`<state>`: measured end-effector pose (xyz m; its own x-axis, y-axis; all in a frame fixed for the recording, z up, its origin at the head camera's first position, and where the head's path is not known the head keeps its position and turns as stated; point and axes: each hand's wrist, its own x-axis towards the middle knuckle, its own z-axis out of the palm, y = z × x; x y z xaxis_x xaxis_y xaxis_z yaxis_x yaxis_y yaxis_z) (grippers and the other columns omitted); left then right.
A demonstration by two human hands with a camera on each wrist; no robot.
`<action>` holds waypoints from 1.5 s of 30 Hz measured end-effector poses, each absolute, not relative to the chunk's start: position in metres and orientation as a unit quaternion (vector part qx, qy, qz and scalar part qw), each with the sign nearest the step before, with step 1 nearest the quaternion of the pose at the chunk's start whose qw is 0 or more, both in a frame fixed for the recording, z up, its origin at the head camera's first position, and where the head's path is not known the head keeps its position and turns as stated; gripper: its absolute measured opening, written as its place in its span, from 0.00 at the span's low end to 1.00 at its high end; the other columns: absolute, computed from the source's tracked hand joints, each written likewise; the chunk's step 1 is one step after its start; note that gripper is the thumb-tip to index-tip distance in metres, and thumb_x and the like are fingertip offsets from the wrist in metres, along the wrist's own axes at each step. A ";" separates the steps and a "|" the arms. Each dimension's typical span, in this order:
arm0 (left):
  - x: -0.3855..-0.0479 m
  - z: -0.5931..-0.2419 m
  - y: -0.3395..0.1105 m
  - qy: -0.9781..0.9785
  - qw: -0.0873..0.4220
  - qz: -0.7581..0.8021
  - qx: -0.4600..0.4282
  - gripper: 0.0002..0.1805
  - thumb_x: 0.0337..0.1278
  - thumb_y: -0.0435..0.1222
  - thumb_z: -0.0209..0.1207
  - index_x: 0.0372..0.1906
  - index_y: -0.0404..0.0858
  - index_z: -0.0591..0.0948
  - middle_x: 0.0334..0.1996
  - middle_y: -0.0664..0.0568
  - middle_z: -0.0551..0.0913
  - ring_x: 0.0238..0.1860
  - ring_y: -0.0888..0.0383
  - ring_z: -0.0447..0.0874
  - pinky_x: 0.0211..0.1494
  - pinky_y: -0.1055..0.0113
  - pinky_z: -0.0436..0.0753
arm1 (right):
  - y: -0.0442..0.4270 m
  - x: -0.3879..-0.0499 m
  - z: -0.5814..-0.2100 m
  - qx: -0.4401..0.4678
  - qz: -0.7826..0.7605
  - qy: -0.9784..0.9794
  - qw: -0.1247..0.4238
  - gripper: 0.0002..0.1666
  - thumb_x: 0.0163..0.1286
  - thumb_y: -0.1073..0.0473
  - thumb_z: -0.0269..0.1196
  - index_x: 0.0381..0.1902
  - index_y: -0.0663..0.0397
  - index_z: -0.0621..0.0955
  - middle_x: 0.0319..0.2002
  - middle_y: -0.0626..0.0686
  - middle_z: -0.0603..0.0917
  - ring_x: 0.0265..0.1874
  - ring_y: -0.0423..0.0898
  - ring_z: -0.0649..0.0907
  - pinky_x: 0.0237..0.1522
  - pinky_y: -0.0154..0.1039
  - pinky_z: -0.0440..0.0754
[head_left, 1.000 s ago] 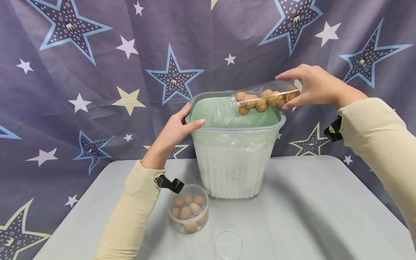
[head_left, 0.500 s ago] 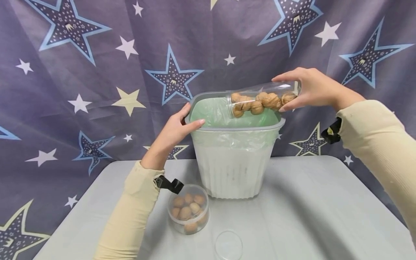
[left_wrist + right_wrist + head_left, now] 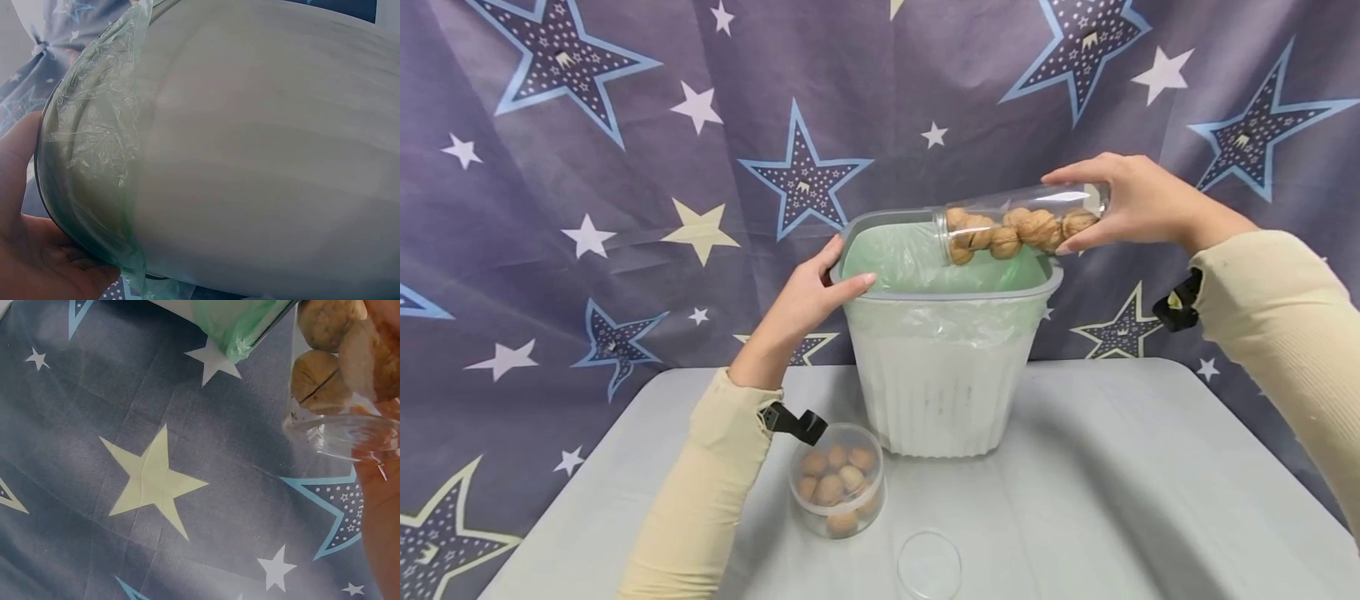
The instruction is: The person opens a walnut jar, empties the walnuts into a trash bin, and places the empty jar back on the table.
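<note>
Brown walnuts in jar, right hand gripping

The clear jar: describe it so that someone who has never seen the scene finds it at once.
On the table stands a white bin with a green liner. Over its right side, the right hand holds the clear jar of nuts, tipped nearly sideways. Unlike the round tub on the table, it is long and held in the air.
</note>
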<state>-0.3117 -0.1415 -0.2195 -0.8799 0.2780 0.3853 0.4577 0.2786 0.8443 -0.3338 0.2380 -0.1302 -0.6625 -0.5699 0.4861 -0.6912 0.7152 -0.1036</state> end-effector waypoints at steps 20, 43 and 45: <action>-0.314 -0.222 -0.141 -0.800 0.078 -0.550 -0.226 0.44 0.59 0.40 0.58 0.73 0.34 0.47 0.75 0.47 0.43 0.73 0.59 0.42 0.72 0.62 0.54 | 0.255 -0.339 -0.142 0.300 0.171 -0.913 0.216 0.45 0.44 0.53 0.77 0.62 0.51 0.74 0.53 0.59 0.80 0.49 0.46 0.75 0.51 0.46 0.70; -0.312 -0.220 -0.140 -0.794 0.082 -0.555 -0.235 0.44 0.59 0.39 0.58 0.73 0.33 0.47 0.75 0.47 0.43 0.73 0.59 0.41 0.73 0.63 0.53 | 0.269 -0.343 -0.154 0.250 0.336 -0.890 0.183 0.43 0.45 0.63 0.76 0.62 0.51 0.74 0.48 0.33 0.81 0.40 0.27 0.77 0.38 0.18 0.71; -0.312 -0.220 -0.140 -0.791 0.081 -0.558 -0.236 0.44 0.59 0.38 0.58 0.73 0.33 0.47 0.75 0.47 0.43 0.73 0.59 0.41 0.72 0.63 0.53 | 0.268 -0.343 -0.155 0.252 0.334 -0.888 0.190 0.42 0.45 0.63 0.76 0.61 0.52 0.75 0.44 0.32 0.81 0.35 0.30 0.79 0.34 0.19 0.73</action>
